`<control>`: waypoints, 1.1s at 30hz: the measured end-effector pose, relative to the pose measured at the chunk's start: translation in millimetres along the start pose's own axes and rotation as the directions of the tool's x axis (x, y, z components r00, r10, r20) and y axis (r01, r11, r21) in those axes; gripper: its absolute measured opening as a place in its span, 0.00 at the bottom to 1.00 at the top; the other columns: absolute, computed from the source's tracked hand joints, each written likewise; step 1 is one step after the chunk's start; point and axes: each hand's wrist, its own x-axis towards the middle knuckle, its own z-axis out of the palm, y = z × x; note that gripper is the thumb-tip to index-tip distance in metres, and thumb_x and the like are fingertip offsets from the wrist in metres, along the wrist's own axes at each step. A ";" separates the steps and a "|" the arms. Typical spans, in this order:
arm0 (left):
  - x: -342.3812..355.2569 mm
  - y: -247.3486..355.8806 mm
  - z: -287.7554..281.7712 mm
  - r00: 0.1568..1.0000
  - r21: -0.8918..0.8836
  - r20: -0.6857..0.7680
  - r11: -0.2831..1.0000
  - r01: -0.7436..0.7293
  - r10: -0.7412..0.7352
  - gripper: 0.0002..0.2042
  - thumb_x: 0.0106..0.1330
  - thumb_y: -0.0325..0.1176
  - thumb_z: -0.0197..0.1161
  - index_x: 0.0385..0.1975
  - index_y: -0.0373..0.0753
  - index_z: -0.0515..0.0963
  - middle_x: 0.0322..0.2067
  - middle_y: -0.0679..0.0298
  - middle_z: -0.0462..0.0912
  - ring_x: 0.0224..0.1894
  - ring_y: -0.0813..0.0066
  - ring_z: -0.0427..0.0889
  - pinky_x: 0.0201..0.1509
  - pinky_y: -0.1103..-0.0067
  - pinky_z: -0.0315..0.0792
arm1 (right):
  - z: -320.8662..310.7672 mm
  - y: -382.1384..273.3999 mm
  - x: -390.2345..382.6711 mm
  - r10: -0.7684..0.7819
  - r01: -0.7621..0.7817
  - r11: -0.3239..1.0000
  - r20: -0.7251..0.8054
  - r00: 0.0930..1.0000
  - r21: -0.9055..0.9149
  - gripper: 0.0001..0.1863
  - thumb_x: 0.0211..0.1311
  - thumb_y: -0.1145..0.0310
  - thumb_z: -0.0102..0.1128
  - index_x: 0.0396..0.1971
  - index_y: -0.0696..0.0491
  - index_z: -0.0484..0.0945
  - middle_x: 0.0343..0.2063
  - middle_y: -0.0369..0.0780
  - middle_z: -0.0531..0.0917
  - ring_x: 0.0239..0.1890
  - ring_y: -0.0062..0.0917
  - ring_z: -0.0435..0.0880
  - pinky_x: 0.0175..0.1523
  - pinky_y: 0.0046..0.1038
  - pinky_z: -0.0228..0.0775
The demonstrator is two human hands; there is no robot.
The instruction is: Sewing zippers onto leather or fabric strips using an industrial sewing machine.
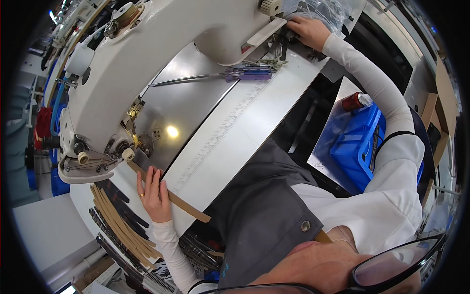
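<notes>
A tan strip (190, 207) runs from the needle area (139, 147) of a white sewing machine (107, 73) toward me. My left hand (154, 193) rests on this strip just below the needle area, fingers extended and lying over it. At the far right end of the machine, my right hand (308, 30) curls its fingers around dark items beside a clear plastic bag (318, 10); what exactly it holds is hard to make out. Purple-handled tools (248, 73) with long metal shafts lie on the machine bed, near a printed scale (215, 127) along the white table edge.
More tan and dark strips (112, 215) hang at the left of the table. To my right, a metal shelf (328, 127) bears a red spool (352, 102) and a blue bin (350, 152). Cardboard (440, 98) stands at the far right.
</notes>
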 end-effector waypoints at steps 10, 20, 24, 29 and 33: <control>2.9 -1.3 2.1 1.000 0.010 -0.016 1.000 -0.004 0.005 0.14 0.62 0.24 0.59 0.48 0.36 0.78 0.53 0.60 0.77 0.64 0.53 0.64 0.64 0.67 0.59 | -23.9 -65.5 -46.1 -0.140 0.161 0.894 -0.080 0.987 0.418 0.31 0.51 0.65 0.63 0.57 0.52 0.67 0.63 0.42 0.64 0.57 0.39 0.72 0.56 0.34 0.67; 2.3 -0.5 4.5 1.000 -0.004 -0.024 1.000 -0.005 0.005 0.14 0.62 0.24 0.58 0.48 0.36 0.78 0.53 0.60 0.77 0.63 0.54 0.65 0.64 0.68 0.59 | 26.4 -14.9 -31.6 0.119 -0.117 0.993 -0.178 0.977 0.022 0.24 0.56 0.74 0.55 0.56 0.50 0.70 0.50 0.38 0.76 0.46 0.35 0.73 0.54 0.31 0.68; 1.8 0.9 3.0 0.999 -0.005 -0.028 1.000 -0.018 0.018 0.14 0.62 0.24 0.59 0.48 0.36 0.78 0.53 0.61 0.77 0.63 0.55 0.65 0.64 0.68 0.59 | 24.1 -4.3 -26.2 0.143 -0.125 0.988 -0.258 0.955 0.086 0.18 0.57 0.73 0.57 0.49 0.49 0.76 0.45 0.38 0.80 0.47 0.34 0.77 0.51 0.31 0.72; -1.1 2.2 -2.8 0.999 0.009 -0.034 0.999 -0.034 0.034 0.14 0.61 0.24 0.60 0.48 0.36 0.78 0.53 0.62 0.78 0.63 0.56 0.65 0.64 0.67 0.59 | -12.5 -5.0 -14.7 0.364 -0.043 0.684 -0.289 0.886 0.729 0.13 0.62 0.74 0.54 0.46 0.52 0.77 0.33 0.41 0.84 0.33 0.38 0.84 0.44 0.30 0.77; 0.3 7.0 -9.4 0.998 0.001 -0.028 0.999 -0.052 0.052 0.15 0.61 0.25 0.60 0.48 0.37 0.78 0.52 0.63 0.78 0.62 0.57 0.66 0.64 0.65 0.57 | -4.3 -15.4 -18.7 0.351 -0.291 0.895 -0.131 0.927 0.338 0.12 0.64 0.63 0.54 0.39 0.54 0.80 0.29 0.44 0.83 0.32 0.39 0.83 0.38 0.35 0.74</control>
